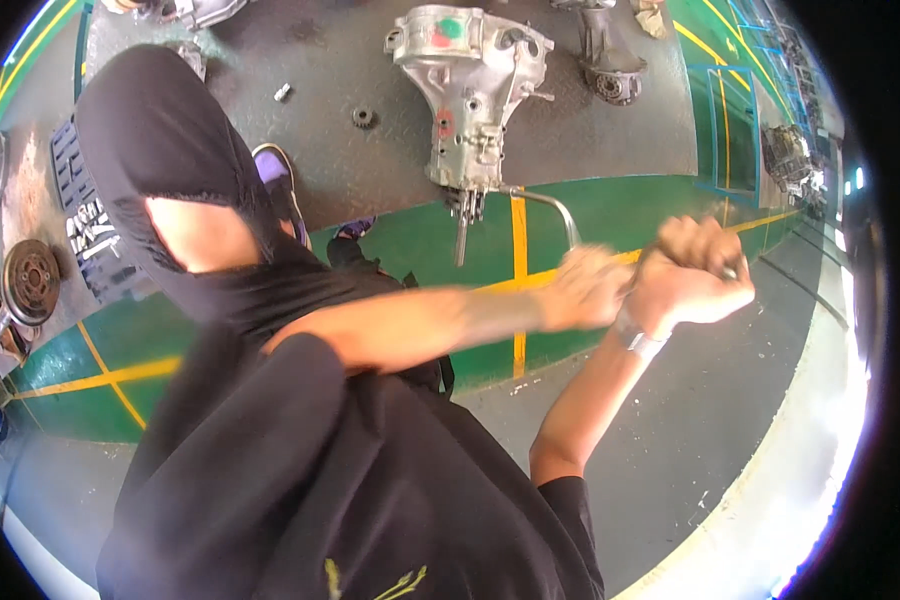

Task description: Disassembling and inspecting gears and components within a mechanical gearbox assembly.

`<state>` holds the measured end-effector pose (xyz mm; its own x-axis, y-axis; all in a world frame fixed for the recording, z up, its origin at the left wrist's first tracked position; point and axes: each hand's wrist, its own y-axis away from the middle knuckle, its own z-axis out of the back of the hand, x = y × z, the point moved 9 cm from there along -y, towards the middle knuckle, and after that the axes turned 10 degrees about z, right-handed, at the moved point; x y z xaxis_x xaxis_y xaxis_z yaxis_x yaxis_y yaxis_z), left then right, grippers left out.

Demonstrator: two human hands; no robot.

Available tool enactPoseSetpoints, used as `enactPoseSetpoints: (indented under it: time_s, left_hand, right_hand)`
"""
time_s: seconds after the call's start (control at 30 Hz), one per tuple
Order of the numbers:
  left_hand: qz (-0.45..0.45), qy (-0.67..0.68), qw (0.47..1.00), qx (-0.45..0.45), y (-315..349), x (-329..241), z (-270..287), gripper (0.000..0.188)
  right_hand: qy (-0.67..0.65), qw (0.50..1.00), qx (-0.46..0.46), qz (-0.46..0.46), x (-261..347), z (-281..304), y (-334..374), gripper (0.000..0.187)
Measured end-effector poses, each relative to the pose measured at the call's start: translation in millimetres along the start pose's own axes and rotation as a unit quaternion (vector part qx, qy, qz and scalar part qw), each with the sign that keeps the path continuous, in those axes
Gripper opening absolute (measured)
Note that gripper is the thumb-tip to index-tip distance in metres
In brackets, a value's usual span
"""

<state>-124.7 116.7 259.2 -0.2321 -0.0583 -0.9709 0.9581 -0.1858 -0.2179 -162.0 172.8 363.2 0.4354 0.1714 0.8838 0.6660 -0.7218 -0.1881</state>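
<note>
A silver gearbox housing [465,95] with red and green paint marks lies on the metal-topped table, its shafts [465,215] pointing toward me. From its near end a bent metal bar [550,202] curves to the right and down into my left hand [588,288]. That hand is smeared by motion, but its fingers look closed around the bar. Just right of it, my right hand [692,270] is clenched in a fist, with a band on the wrist. A small metal tip [730,272] shows at the fist; whether it belongs to the same bar I cannot tell.
On the table [300,150] lie a small gear [363,118], a little pale metal part [282,92] and another dark metal housing [610,70]. A brown disc [30,282] and a tray of parts [90,225] are at the left. A blue frame [735,130] stands at the right.
</note>
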Motion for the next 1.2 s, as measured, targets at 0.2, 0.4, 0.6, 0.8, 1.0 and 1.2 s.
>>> enactPoseSetpoints:
  time_s: [0.2,0.4,0.6,0.8,1.0,1.2]
  left_hand:
    - [0.079,0.035,0.994,0.06,-61,20,27,0.01]
    - [0.016,-0.018,0.935,0.353,0,7,8,0.013]
    - [-0.063,-0.045,0.987,0.14,-7,-2,-22,0.01]
    - [-0.001,-0.039,0.988,0.147,-92,7,32,0.012]
    - [-0.051,0.025,0.935,0.35,-8,9,20,0.017]
    - [-0.099,-0.171,0.975,0.105,-6,1,-6,0.015]
  right_hand:
    - [-0.029,0.984,0.172,-0.022,17,0,32,0.033]
    - [0.018,0.999,0.002,0.045,51,72,12,0.034]
    - [-0.017,0.997,0.075,-0.017,5,6,10,0.033]
    - [-0.037,0.989,0.145,-0.008,19,13,35,0.034]
    - [0.01,0.998,-0.002,0.056,45,79,7,0.034]
    - [-0.013,0.998,0.064,0.014,11,11,20,0.034]
